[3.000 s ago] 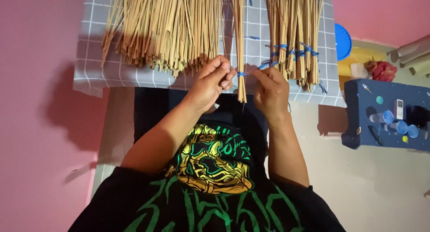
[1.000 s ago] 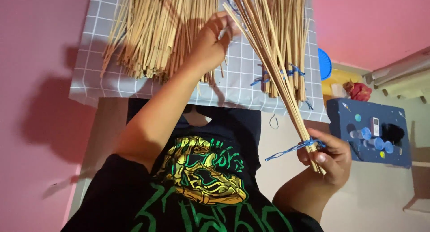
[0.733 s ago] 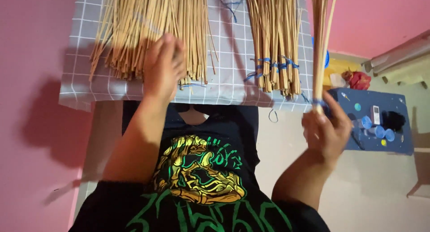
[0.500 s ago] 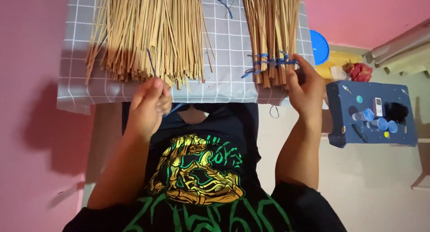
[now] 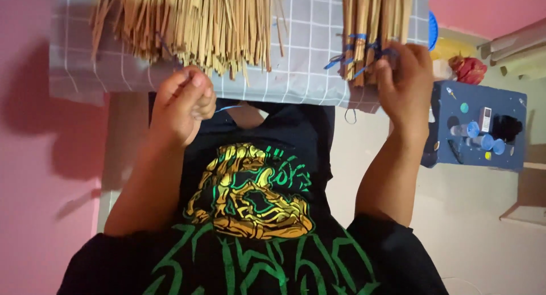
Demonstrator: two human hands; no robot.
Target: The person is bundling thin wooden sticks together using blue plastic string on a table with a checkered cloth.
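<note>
View from above, looking down at a seated person's chest and forearms. Upper left of the frame: a loose pile of sticks (image 5: pixel 193 22) — thin, straight, pale straw-coloured, with uneven cut ends — fanned over a grey cloth (image 5: pixel 301 67) printed with a white grid, which drapes the worktop (image 5: pixel 119 158). Upper right: tied bundles of sticks (image 5: pixel 369 33), the same slender stalks packed tight and bound with blue string (image 5: pixel 350 53) whose loose ends trail over the cloth.

The left hand (image 5: pixel 182 104) sits at the near edge of the loose pile, fingers curled inward and pinched together; a thin blue thread (image 5: pixel 227 108) runs just beside the fingertips, though whether it is held cannot be told. The right hand (image 5: pixel 405 81) is closed around the lower end of the tied bundles, fingers wrapped over the stalks beside the string. The two hands are well apart.

Right edge: a dark blue box (image 5: pixel 478 127) — flat-topped, carrying small round caps and a white block — with a crumpled red object (image 5: pixel 469 69) above it. Centre: a black shirt (image 5: pixel 256 204) with a gold and green print. Pink surfaces fill the left side and the upper right corner.
</note>
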